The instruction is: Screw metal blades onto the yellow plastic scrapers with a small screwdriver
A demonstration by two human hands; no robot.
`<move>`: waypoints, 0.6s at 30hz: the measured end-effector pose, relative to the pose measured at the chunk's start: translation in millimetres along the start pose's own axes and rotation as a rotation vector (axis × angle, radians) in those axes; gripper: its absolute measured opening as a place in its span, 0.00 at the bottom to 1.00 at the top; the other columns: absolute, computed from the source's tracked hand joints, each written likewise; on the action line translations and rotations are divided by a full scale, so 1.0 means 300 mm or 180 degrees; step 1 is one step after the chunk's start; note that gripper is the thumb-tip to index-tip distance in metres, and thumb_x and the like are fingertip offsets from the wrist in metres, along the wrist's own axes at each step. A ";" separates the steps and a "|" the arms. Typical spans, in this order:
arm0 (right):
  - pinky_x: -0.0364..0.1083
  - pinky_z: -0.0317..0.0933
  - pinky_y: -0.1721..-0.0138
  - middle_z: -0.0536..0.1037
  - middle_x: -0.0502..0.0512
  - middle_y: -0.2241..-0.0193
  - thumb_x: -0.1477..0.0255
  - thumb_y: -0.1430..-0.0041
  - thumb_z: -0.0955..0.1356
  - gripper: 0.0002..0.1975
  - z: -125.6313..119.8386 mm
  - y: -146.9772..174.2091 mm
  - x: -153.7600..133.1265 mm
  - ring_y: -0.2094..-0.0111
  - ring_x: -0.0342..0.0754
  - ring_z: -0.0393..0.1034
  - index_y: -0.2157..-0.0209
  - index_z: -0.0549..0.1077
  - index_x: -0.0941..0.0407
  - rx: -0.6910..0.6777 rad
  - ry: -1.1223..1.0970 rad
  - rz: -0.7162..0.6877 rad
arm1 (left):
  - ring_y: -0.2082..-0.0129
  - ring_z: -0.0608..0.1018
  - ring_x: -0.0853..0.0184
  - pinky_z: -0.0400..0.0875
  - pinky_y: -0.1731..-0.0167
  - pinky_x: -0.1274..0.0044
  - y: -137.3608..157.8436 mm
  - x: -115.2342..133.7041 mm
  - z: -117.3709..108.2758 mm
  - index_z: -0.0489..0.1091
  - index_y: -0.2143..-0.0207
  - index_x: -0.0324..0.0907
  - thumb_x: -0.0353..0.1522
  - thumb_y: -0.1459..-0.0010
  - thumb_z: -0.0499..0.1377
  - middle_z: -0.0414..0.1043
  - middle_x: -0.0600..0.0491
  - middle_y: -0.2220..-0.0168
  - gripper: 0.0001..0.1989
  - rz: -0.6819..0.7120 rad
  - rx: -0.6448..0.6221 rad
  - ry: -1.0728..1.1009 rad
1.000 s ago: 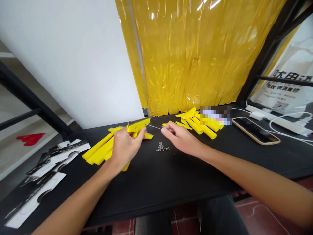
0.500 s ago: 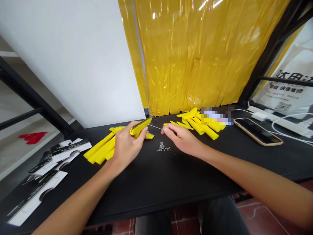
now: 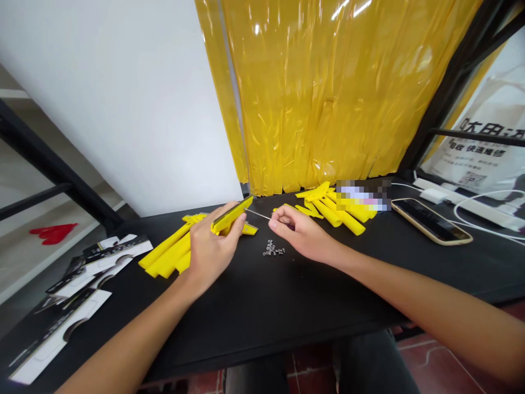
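My left hand [image 3: 211, 241] is closed around a yellow scraper [image 3: 232, 214], its wide head tilted up and a dark strip along its upper edge. Between the fingertips of my right hand [image 3: 297, 232] is a thin metal rod [image 3: 258, 214]. The rod's far tip meets the face of the scraper head; its near end is hidden in my fingers, so its exact kind does not show. On the table below the rod lies a small pile of screws and nuts [image 3: 270, 249]. More yellow scrapers [image 3: 166, 251] lie beside and behind my left hand.
Several yellow handles and flat pieces [image 3: 336, 210] lie behind my right hand. A phone [image 3: 430, 220] rests at the right, near a white power strip [image 3: 467, 205] with cables. Printed cards [image 3: 61, 334] are spread at the left of the black table [image 3: 254, 312]. A yellow plastic curtain [image 3: 328, 109] hangs behind.
The scraper head has turned slightly and shifted a little left and down. My right hand has moved slightly left and its fingers have curled differently around the rod.
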State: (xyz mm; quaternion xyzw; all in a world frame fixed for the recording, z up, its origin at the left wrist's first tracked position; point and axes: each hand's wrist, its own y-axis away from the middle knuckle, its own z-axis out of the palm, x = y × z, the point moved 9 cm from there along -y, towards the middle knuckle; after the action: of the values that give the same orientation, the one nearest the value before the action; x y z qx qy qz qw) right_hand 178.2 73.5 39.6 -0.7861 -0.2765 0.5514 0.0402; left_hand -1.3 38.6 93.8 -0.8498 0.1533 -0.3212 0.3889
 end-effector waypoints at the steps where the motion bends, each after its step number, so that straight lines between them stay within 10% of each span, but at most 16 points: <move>1: 0.44 0.55 0.70 0.68 0.46 0.73 0.60 0.33 0.63 0.12 -0.003 0.005 -0.009 0.72 0.43 0.61 0.64 0.66 0.53 0.0049 0.0007 -0.0002 | 0.75 0.81 0.64 0.78 0.68 0.73 0.000 0.002 0.000 0.78 0.56 0.41 0.37 0.39 0.63 0.77 0.54 0.77 0.12 0.0009 -0.0013 0.0000; 18: 0.47 0.55 0.66 0.71 0.49 0.71 0.64 0.30 0.59 0.09 -0.028 0.029 -0.067 0.71 0.45 0.65 0.57 0.66 0.53 0.0247 0.0781 -0.0361 | 0.67 0.80 0.66 0.77 0.62 0.74 0.027 0.112 -0.035 0.76 0.53 0.41 0.28 0.39 0.62 0.80 0.50 0.63 0.12 0.1019 0.0285 -0.0152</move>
State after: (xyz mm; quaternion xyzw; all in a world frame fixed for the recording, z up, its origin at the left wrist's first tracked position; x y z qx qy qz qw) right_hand 184.4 58.5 56.7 -0.8285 -0.2921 0.4583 0.1352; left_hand 16.9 10.3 107.1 -0.8037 0.2629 -0.2414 0.4760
